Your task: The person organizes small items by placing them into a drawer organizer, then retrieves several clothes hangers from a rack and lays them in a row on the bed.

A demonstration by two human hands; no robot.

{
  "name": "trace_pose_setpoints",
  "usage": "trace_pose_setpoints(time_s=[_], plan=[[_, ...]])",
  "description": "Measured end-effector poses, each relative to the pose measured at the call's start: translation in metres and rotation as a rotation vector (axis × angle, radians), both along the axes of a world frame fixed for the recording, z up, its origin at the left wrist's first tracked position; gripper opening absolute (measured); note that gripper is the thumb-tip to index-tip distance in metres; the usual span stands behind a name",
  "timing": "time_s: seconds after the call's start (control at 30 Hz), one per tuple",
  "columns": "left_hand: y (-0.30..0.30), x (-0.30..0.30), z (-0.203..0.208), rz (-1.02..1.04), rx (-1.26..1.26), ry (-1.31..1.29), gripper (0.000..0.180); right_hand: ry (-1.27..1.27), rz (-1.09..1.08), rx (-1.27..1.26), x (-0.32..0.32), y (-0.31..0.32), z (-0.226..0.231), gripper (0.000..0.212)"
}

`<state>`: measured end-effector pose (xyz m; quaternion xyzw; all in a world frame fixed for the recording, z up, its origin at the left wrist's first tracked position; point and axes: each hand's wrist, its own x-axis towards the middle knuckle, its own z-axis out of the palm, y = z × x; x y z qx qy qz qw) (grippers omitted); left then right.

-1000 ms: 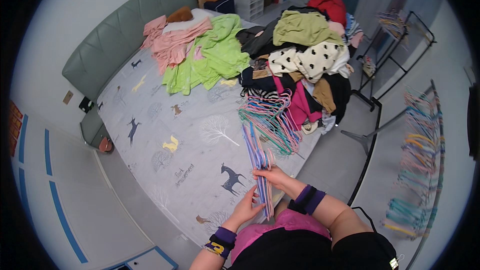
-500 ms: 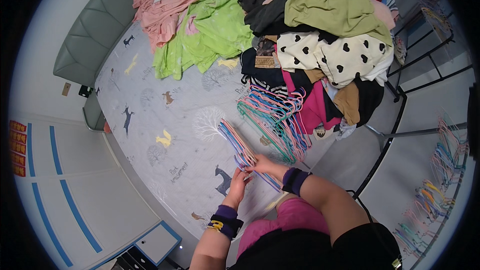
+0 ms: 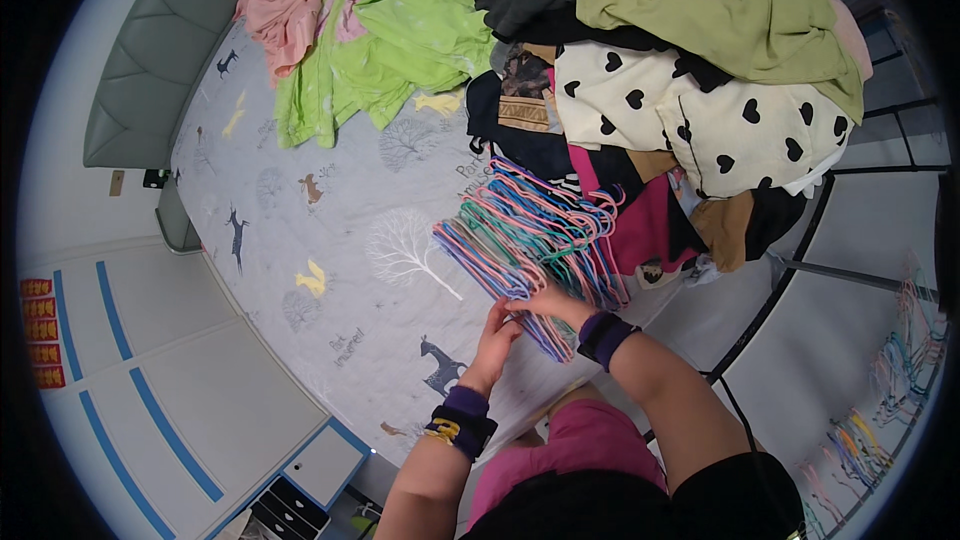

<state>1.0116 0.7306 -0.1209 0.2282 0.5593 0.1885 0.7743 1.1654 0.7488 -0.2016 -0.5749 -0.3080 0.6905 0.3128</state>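
Note:
A bundle of pink, blue and purple clothes hangers (image 3: 482, 262) lies slanting on the bed, against a larger stack of hangers (image 3: 532, 202) in pink, blue and green. My right hand (image 3: 550, 304) is closed round the bundle at its near right part, and its fingers are partly hidden among the hangers. At the bundle's near left side, my left hand (image 3: 494, 342) pinches the hangers by their hooks, fingertips close to my right hand. Both wrists wear dark purple bands.
The bed (image 3: 385, 285) has a grey sheet printed with animals and trees. Heaped clothes (image 3: 700, 110) lie beyond the hangers, and a green garment (image 3: 400, 40) at the far left. A black metal rack (image 3: 775, 300) stands at the right, with more hangers (image 3: 860, 445) beside it.
Both hands have brought the bundle of hangers up against the larger stack, closing the gap between them. The whole view has shifted slightly.

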Motion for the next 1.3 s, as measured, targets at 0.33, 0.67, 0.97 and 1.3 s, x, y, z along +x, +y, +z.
trace_pose_setpoints(time_s=[0.33, 0.67, 0.97, 1.3], plan=[[0.012, 0.022, -0.010, -0.132, 0.024, -0.064, 0.068, -0.466, 0.181, 0.106, 0.032, -0.002, 0.009, 0.050], [-0.052, -0.020, 0.028, -0.215, 0.107, -0.189, 0.061, -0.496, -0.010, 0.178, 0.031, -0.042, 0.047, 0.046], [-0.142, -0.091, 0.056, -0.222, 0.251, -0.210, 0.052, -0.506, 0.013, 0.287, -0.051, -0.118, 0.081, 0.039], [-0.186, -0.116, 0.069, -0.292, 0.458, -0.191, 0.037, -0.321, -0.050, 0.308, -0.121, -0.188, 0.164, 0.036]])
